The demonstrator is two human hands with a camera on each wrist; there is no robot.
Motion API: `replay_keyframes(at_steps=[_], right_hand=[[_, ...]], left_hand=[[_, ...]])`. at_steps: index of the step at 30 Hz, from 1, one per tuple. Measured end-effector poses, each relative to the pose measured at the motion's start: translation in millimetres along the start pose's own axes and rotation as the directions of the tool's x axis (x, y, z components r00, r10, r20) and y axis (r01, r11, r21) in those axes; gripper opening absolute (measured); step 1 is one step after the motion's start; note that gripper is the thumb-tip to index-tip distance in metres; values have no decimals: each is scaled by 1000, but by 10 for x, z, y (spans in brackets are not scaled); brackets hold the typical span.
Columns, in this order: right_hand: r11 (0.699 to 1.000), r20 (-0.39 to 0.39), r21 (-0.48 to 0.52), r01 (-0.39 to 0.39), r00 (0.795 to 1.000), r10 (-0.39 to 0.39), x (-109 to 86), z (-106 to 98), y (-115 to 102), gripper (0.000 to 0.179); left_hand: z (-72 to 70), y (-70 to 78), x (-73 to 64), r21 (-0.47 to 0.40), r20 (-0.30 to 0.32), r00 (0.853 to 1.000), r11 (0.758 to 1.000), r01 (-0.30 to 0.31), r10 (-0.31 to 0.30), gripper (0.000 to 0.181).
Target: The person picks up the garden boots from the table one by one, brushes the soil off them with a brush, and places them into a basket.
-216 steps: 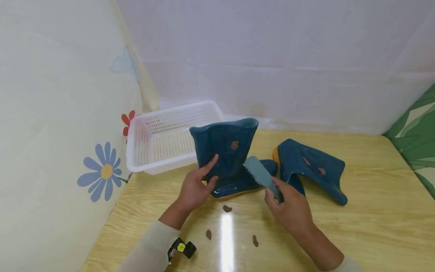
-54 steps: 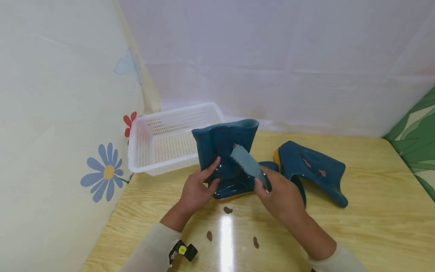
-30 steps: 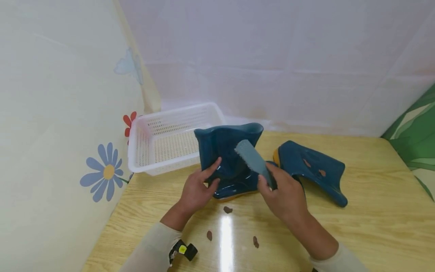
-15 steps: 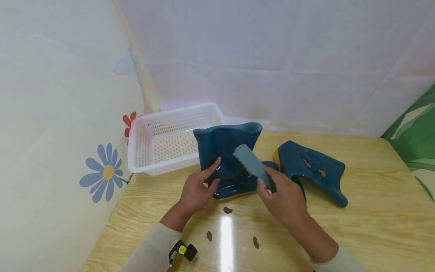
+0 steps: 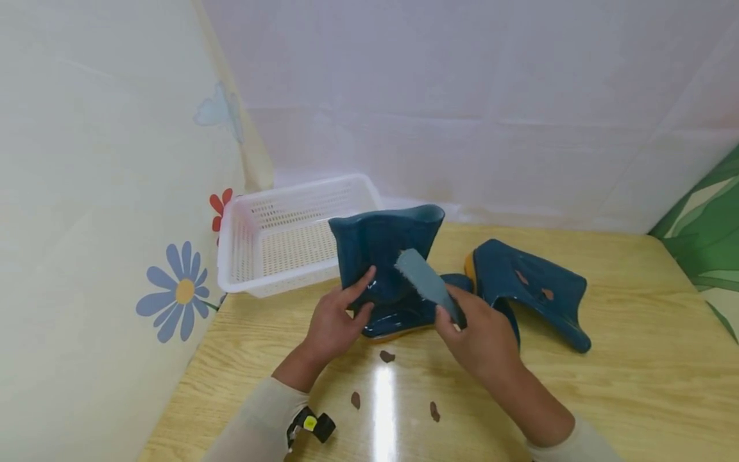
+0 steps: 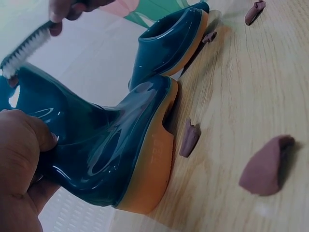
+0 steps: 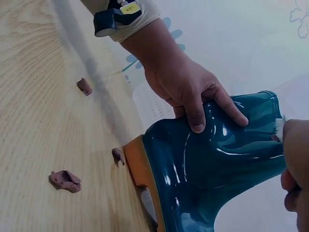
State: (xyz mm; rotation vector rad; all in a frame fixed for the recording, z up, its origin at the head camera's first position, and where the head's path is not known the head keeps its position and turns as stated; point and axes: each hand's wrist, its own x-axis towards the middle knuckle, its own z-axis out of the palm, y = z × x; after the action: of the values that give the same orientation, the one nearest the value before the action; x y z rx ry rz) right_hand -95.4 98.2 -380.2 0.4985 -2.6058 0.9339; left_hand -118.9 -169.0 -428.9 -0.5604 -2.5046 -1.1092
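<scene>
A glossy dark teal rain boot (image 5: 369, 240) with an orange sole stands on the table. My left hand (image 5: 333, 326) grips it around the ankle, thumb and forefinger lying across the near side. My right hand (image 5: 485, 337) holds a grey-blue brush (image 5: 424, 277) by its handle. Its white bristles (image 6: 30, 48) meet the boot's shaft in the left wrist view, right at a small brown lump (image 6: 13, 82). The brush head covers most of that lump in the head view. A matching boot (image 5: 534, 276) lies on its side to the right, with brown patches (image 5: 547, 294) on its shaft.
A white perforated basket (image 5: 242, 282) stands behind the boot at the left, against the wall. Loose brown pieces lie on the wooden table (image 5: 646, 359) in front: one piece (image 5: 387, 357) near the sole, two others closer to me.
Since the earliest frame, the brush has moved left and up onto the boot's shaft, over the brown patch. In the last second it shifts slightly down and left; the left hand keeps its place.
</scene>
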Motion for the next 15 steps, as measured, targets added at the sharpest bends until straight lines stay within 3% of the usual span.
replay_keyframes(at_steps=[6, 15], right_hand=[[1000, -52, 25, -5, 999, 6, 38, -48, -30, 43], [996, -15, -52, 75, 997, -75, -16, 23, 53, 40]], left_hand=[[-6, 2, -10, 10, -6, 1000, 1000, -7, 7, 67], [7, 0, -1, 22, -4, 1000, 999, -24, 25, 68]])
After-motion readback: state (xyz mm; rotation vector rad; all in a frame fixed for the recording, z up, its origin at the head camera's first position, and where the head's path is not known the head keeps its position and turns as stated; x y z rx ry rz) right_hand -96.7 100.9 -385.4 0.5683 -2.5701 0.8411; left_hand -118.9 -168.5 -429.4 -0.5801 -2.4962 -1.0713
